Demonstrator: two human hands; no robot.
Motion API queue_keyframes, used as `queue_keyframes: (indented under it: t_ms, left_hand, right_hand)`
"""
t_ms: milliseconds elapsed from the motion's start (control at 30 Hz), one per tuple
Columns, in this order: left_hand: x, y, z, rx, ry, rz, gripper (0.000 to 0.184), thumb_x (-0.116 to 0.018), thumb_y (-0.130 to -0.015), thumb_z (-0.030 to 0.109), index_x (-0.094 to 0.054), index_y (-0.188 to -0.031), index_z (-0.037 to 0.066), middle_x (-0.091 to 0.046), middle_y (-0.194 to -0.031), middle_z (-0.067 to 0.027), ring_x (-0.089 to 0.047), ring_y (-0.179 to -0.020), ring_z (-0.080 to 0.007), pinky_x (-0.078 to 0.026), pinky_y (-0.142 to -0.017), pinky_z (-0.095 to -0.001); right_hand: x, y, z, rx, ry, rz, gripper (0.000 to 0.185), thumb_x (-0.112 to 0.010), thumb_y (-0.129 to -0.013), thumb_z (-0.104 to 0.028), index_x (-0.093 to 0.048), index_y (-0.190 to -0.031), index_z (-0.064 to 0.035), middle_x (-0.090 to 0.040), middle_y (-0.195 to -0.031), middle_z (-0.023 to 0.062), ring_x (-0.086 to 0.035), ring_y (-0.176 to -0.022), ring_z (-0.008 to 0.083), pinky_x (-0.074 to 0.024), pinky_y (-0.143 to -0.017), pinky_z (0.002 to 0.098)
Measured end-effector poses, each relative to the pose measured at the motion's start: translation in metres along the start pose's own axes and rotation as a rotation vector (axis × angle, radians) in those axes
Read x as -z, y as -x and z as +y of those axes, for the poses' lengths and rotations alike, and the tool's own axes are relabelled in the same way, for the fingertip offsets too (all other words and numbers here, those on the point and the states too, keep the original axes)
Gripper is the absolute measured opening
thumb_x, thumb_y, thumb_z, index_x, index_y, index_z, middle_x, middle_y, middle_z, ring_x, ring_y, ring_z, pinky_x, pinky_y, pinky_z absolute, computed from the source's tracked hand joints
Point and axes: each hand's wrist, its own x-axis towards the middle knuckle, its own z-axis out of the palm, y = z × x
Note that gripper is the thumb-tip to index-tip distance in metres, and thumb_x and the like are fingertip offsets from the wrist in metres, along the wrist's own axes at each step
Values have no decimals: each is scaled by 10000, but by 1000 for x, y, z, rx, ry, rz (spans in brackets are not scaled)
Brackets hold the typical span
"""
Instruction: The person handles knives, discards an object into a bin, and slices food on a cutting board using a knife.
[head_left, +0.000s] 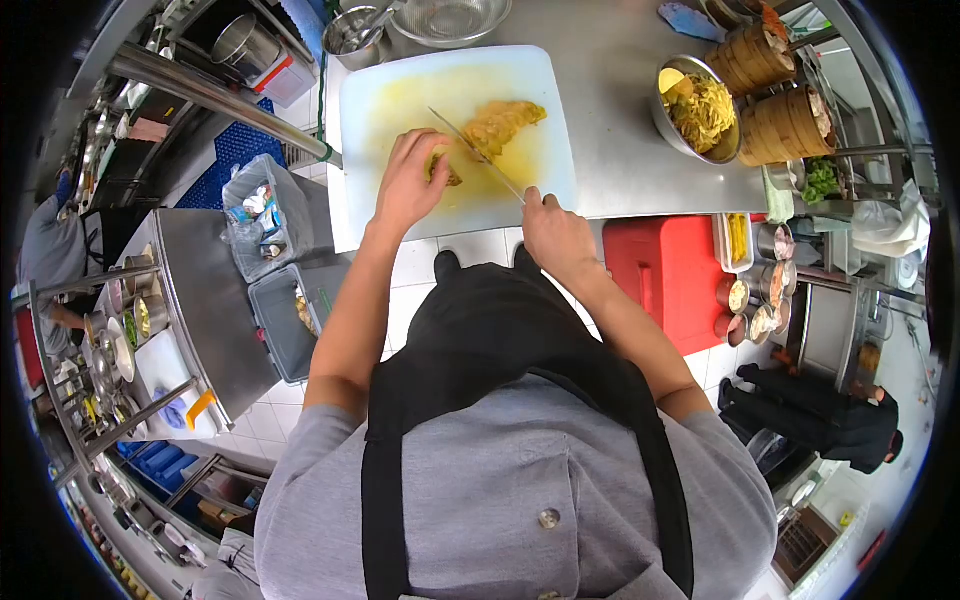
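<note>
My right hand (557,236) is closed round the handle of a kitchen knife (478,153), whose blade slants up and left across a white cutting board (365,110). On the blade's left side, my left hand (412,178) curls its fingers over a piece of yellow-green pickled vegetable (452,179), mostly hidden under the palm. To the right of the blade lies a row of cut yellowish vegetable (503,126), its slices leaning together. Yellow liquid stains the middle of the board.
A metal bowl (735,140) of yellow shreds stands on the steel counter (640,160), beside bamboo steamers (775,130). A sieve (450,20) and a metal pot (355,38) sit behind the board. Below are a red box (655,280) and a grey bin (270,215).
</note>
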Motion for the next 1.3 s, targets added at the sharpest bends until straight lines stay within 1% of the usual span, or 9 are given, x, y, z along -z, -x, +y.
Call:
queue_keyframes:
  t_ms: [233,400,633,800,1033,1100,1133,1167,1300]
  left_hand:
    - [-8,-12,-3,-109,-278,-202,255,-649,-917,73,-725,-1158,108,-687,-1224,-35,-596,-1206,-255,-454,-1025,-419]
    - [-14,-3,-12,-131,-398,-286,376,-630,-873,47,-736,-1225,125,-695,-1296,-1,-576,-1263,-213,-434,-1042,-410]
    - [-18,-4,-9,-115,-450,-381,496,-613,-848,44,-721,-1324,134,-674,-1370,-19,-555,-1299,-252,-422,-1072,-433]
    - [-17,-8,-3,-133,-530,-457,491,-632,-849,65,-730,-1324,144,-670,-1367,32,-522,-1326,-252,-389,-1074,-438]
    - [-12,-16,-2,-107,-555,-549,516,-639,-842,75,-728,-1340,172,-682,-1385,8,-513,-1356,-244,-371,-1091,-444]
    - [-6,-16,-3,-133,-505,-529,535,-606,-846,35,-711,-1356,163,-700,-1361,-29,-527,-1371,-261,-384,-1100,-453]
    - [-2,-17,-4,-136,-505,-527,535,-606,-846,35,-711,-1356,163,-700,-1361,-29,-527,-1371,-261,-384,-1100,-453]
    - [4,-20,-5,-76,-366,-410,518,-592,-859,20,-703,-1350,143,-708,-1335,-56,-551,-1346,-288,-398,-1101,-463]
    - [22,-12,-18,133,47,91,274,-618,-966,30,-700,-1226,58,-715,-1233,-174,-675,-1153,-358,-527,-1008,-433]
  right_hand:
    - [-11,-11,-4,12,24,24,298,-556,-971,-98,-559,-1227,52,-690,-1014,218,-767,-760,348,-640,-637,441]
    - [-18,-17,2,-22,42,75,287,-578,-970,-114,-543,-1215,31,-673,-1015,199,-772,-771,317,-644,-638,415]
    - [-12,-14,0,-16,-13,62,344,-602,-983,-151,-526,-1262,36,-670,-1032,214,-770,-792,333,-644,-645,415]
    - [-17,-6,-7,-4,-79,22,373,-612,-971,-134,-525,-1281,56,-673,-1051,240,-767,-779,361,-642,-643,424]
    - [-17,0,-10,45,-113,-49,305,-604,-933,-78,-556,-1200,61,-692,-992,260,-767,-784,390,-637,-655,456]
    - [-19,2,-9,62,-119,-48,293,-608,-929,-80,-562,-1182,59,-698,-972,265,-764,-781,401,-635,-659,464]
    - [-21,3,-8,74,-130,-33,266,-588,-991,-159,-569,-1166,40,-708,-930,253,-755,-765,408,-625,-648,484]
    - [-22,4,-7,84,-139,-17,276,-568,-1053,-238,-576,-1150,20,-718,-888,242,-746,-750,415,-615,-637,504]
    - [-3,9,-2,86,-238,-71,272,-572,-1042,-229,-609,-1149,18,-730,-924,253,-742,-817,432,-606,-721,534]
